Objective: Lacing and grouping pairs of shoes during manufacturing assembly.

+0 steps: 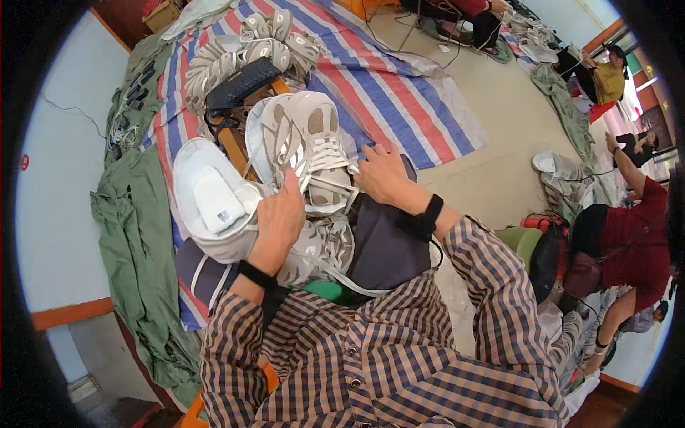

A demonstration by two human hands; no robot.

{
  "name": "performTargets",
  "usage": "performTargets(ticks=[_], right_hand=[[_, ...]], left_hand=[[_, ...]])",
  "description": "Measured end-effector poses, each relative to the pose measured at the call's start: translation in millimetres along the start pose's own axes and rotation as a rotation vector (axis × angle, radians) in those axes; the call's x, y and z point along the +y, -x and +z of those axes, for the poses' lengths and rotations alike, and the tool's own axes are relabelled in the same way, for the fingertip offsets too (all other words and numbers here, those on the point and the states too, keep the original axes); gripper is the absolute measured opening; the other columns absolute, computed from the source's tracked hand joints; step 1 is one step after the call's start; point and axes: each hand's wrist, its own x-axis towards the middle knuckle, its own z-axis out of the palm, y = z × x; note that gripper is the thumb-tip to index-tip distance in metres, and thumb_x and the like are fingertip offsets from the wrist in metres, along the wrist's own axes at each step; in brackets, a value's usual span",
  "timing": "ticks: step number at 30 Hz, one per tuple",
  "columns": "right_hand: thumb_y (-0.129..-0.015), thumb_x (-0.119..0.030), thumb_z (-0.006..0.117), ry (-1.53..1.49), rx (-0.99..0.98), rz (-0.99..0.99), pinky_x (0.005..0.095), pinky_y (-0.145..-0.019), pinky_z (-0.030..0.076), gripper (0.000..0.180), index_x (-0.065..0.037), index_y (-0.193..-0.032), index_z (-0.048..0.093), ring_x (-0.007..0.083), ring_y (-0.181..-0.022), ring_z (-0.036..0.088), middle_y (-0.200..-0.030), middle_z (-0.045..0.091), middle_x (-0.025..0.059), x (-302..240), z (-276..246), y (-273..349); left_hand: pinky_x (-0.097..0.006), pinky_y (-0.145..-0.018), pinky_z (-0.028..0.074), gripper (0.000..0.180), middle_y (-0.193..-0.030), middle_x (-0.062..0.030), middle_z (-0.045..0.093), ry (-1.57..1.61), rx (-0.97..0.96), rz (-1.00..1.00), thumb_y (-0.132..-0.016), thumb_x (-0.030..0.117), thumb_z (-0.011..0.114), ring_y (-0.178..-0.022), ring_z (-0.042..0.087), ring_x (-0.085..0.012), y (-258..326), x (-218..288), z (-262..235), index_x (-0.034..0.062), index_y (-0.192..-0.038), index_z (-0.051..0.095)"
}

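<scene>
A beige and white sneaker (321,132) with white laces stands in front of me, toe away. At its right side, my right hand (384,175) pinches a white shoelace (353,170). My left hand (280,216) is closed at the sneaker's left side, its fingertips on the lacing; the exact grip is partly hidden. Another sneaker (214,203), its white lining and insole showing, lies by my left wrist. More beige sneakers (314,250) with loose laces rest in my lap, partly covered by my hands and the front shoe.
A heap of beige sneakers (264,46) lies beyond a black-padded wooden stand (242,82). Striped sheeting (399,93) covers the floor there. Green cloth (135,235) runs along the left wall. At right, a person in red (635,228) works beside more shoes (560,171); other people sit farther back.
</scene>
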Motion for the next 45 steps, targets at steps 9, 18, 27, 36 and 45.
performTargets(ticks=[9, 18, 27, 36, 45], right_hand=[[-0.081, -0.030, 0.055, -0.263, 0.109, 0.061, 0.0389, -0.087, 0.037, 0.032, -0.002, -0.096, 0.060, 0.0250, -0.100, 0.052, -0.103, 0.058, 0.0100, -19.0, -6.4, -1.6], [-0.079, -0.019, 0.058, -0.437, 0.429, -0.097, 0.0466, -0.098, 0.032, 0.025, -0.011, -0.104, 0.058, 0.0288, -0.107, 0.050, -0.119, 0.052, 0.0124, -15.8, -7.5, 17.4], [-0.073, -0.012, 0.060, -0.640, 0.428, 0.082, 0.0399, -0.071, 0.047, 0.027, -0.004, -0.097, 0.052, 0.0333, -0.085, 0.055, -0.101, 0.052, 0.0151, -49.2, -8.2, -17.2], [-0.070, -0.014, 0.062, -0.312, 0.319, 0.123, 0.0406, -0.068, 0.046, 0.024, -0.003, -0.089, 0.053, 0.0296, -0.087, 0.053, -0.089, 0.053, 0.0138, -49.0, -15.2, -31.0], [-0.077, -0.016, 0.048, -0.632, 0.141, 0.180, 0.0491, -0.063, 0.048, 0.021, 0.001, -0.077, 0.059, 0.0398, -0.070, 0.061, -0.074, 0.062, 0.0246, -35.2, -9.6, -49.1]], left_hand=[[-0.046, -0.053, 0.047, 0.045, -0.067, -0.0196, 0.062, -0.034, 0.064, -0.006, -0.084, 0.016, 0.051, -0.058, 0.061, -0.0360, -5.2, -6.9, 3.4, -0.0043, -0.122, 0.038], [-0.048, -0.057, 0.046, 0.043, -0.068, -0.0203, 0.062, 0.010, 0.075, -0.010, -0.085, 0.015, 0.048, -0.062, 0.061, -0.0388, -15.2, -4.7, 4.4, -0.0021, -0.123, 0.037], [-0.049, -0.058, 0.044, 0.053, -0.071, -0.0231, 0.062, 0.025, 0.069, -0.048, -0.085, 0.015, 0.049, -0.064, 0.060, -0.0386, 2.8, -16.9, 10.9, -0.0032, -0.131, 0.032], [-0.050, -0.059, 0.045, 0.039, -0.072, -0.0227, 0.063, -0.013, 0.093, -0.067, -0.084, 0.010, 0.045, -0.064, 0.060, -0.0405, -6.6, -8.2, 21.1, -0.0026, -0.120, 0.037], [-0.045, -0.062, 0.046, 0.049, -0.072, -0.0159, 0.063, -0.173, -0.047, -0.001, -0.082, 0.016, 0.052, -0.071, 0.064, -0.0328, -12.3, -6.8, 11.4, 0.0032, -0.127, 0.040]])
